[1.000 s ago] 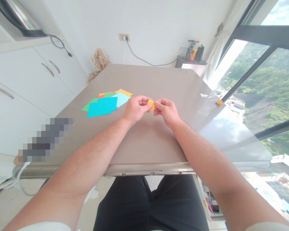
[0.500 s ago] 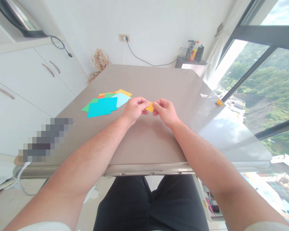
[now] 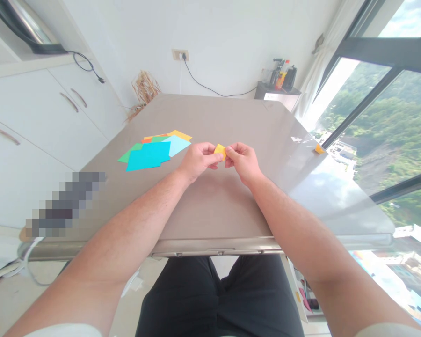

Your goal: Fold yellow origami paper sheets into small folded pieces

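Observation:
A small folded piece of yellow paper (image 3: 220, 149) is pinched between both hands over the middle of the table. My left hand (image 3: 200, 160) grips its left side, thumb on top. On the right side, the thumb and fingers of my right hand (image 3: 243, 160) close on the same paper. The fingers hide part of it, so its full folded shape cannot be made out. Left of my left hand lies a spread of coloured paper sheets (image 3: 149, 155), with blue on top and pale blue, green, orange and yellow beneath.
The brown table (image 3: 217, 210) reaches toward the wall. A small yellow-orange piece (image 3: 319, 149) sits at its right edge by the window. A blurred dark object (image 3: 66, 201) lies at the left edge. Bottles (image 3: 282, 77) stand on a small cabinet behind.
The yellow paper has turned in my fingers, and a corner now sticks up above my left thumb. Both hands have shifted only slightly. The paper sheets lie as before.

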Tool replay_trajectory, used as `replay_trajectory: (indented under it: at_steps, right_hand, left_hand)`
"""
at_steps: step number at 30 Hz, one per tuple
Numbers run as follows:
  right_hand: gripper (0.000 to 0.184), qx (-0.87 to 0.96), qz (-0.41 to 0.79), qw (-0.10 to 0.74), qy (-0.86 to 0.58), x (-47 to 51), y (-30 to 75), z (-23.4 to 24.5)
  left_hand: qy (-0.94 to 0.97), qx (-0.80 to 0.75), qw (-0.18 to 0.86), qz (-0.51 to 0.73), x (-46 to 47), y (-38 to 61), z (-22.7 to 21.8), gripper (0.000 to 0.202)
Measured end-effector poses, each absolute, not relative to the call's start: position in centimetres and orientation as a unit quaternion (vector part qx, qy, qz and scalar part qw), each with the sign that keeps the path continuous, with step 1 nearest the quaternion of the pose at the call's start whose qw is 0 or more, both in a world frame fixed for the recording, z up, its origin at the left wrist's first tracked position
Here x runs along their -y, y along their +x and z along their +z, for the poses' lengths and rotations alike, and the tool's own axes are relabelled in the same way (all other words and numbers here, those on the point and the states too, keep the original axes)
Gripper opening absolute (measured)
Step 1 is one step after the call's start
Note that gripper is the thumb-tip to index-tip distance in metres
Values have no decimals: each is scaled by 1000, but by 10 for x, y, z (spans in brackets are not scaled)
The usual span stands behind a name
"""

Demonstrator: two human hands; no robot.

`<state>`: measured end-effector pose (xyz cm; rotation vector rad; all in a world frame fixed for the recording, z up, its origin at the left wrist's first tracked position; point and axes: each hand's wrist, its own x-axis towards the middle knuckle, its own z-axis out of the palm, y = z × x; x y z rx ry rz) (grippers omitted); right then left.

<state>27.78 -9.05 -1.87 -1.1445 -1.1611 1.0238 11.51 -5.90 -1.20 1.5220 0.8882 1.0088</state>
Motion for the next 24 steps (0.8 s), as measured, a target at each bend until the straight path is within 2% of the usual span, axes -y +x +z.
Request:
replay_trajectory:
  at_steps: [3,8,14,19,24]
  right_hand:
    - [18,490,438,574,-489,91,277,-19]
    - [11,532,419,529,-512,94,272,-18]
    - [12,564,393,507,-520,95,272,-19]
    - [12,582,390,501,-509,95,274,-22]
    - [13,592,376,499,-509,94,274,-24]
  left_hand:
    - [641,-382,497,444,59,116,-14,23]
    - [600,-393,465,519,52,118,-18,26]
    - [604,-378,439,548,53,120,-19,31]
    - [615,-393,393,560,54,120,-21,27]
    - [614,-398,391,558,54,120,-21,24]
